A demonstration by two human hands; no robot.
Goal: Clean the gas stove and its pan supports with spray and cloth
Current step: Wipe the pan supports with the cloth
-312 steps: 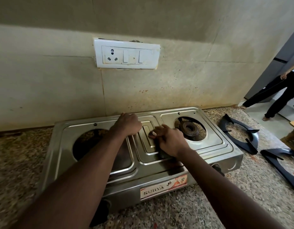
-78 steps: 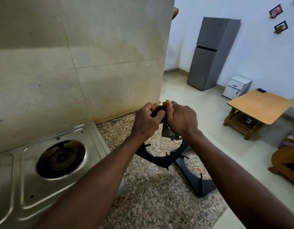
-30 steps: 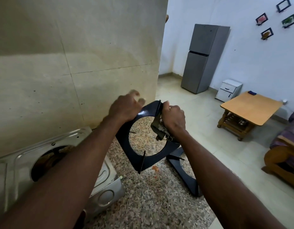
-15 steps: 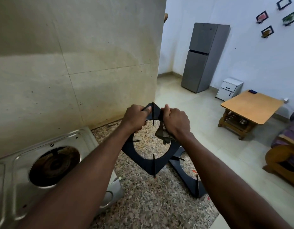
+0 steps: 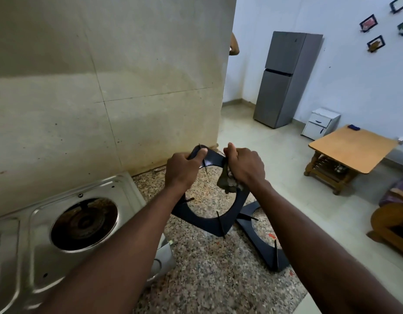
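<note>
The dark, square pan support (image 5: 209, 225), with a round opening and thin prongs, tilts over the speckled countertop (image 5: 207, 279) right of the steel stove (image 5: 19, 257). The left hand (image 5: 182, 171) curls round its top edge, and the right hand (image 5: 248, 166) clenches a grimy cloth (image 5: 227, 182) against the frame.

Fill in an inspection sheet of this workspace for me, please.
Surface: speckled granite counter, with the stove to the left.
Job's things: pan support tilted up in both hands; second pan support flat on the counter; cloth bunched against the held one; no spray seen.
Clutter: red specks by the second pan support.
Grippers: left hand grips the held support's upper corner; right hand holds the cloth on its rim.
Cables: nothing seen.
Surroundings: tiled wall, grey fridge, wooden table.
</note>
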